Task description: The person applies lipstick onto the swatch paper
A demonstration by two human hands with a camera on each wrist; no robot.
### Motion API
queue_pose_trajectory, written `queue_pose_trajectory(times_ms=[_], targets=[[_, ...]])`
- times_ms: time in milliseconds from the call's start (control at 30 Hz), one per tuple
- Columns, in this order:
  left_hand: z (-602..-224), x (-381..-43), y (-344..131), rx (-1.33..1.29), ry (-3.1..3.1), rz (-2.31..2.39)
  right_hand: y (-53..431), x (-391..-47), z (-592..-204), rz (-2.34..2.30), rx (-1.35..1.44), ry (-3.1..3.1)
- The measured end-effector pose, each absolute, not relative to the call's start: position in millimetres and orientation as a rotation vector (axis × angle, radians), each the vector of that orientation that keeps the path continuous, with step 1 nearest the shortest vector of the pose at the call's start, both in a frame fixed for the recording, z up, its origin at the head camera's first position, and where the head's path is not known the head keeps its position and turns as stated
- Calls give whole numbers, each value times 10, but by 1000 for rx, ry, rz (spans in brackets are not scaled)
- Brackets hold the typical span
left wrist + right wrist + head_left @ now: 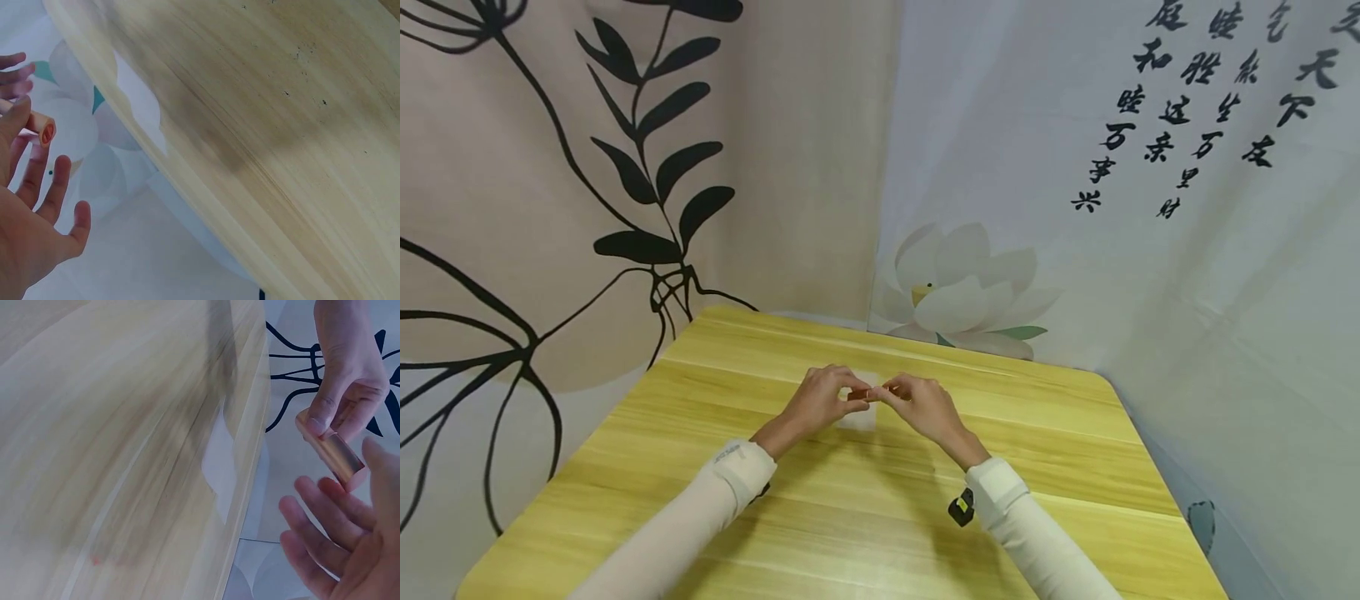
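A rose-gold, shiny lipstick tube (337, 453) is held level between the two hands, above the far half of the table. My left hand (823, 398) pinches one end with thumb and fingers. At the other end, the thumb and index finger of my right hand (927, 407) grip the tube, while the remaining fingers spread loosely in the right wrist view. The left wrist view shows the round end of the tube (42, 129) with red on it. Below the hands a piece of white paper (857, 417) lies on the table.
The wood-grain table (850, 517) has rounded far corners and ends close to the printed cloth (805, 167) behind it. A small red spot (95, 559) shows on the tabletop. A black wrist camera (961, 507) hangs under the right sleeve.
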State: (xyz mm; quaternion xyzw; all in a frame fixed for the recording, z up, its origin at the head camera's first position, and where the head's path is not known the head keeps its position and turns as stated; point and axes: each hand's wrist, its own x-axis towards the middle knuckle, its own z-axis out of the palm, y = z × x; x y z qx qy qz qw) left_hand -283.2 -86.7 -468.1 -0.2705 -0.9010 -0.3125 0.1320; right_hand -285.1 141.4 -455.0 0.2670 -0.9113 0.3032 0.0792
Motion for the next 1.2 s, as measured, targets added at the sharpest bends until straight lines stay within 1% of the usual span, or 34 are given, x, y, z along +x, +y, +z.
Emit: queue_pose_trajectory(times_ms=[67,600,967,1200], targets=[[-4678,-2835,-857,-793,-2612,-892,1417,-2847,-4546,910,783,-2732],[-4694,-2847,-861,-803,-2633,-852,1493,-2855,-4568,965,937,-2636],[-4764,-2871,-922,-774,-2646,-821,1607,-2846,-4532,1041,823,-2676],[-4777,-2885,-997,-735,-2656,-844,1799,-2874,-4474,1047,778,-2634]])
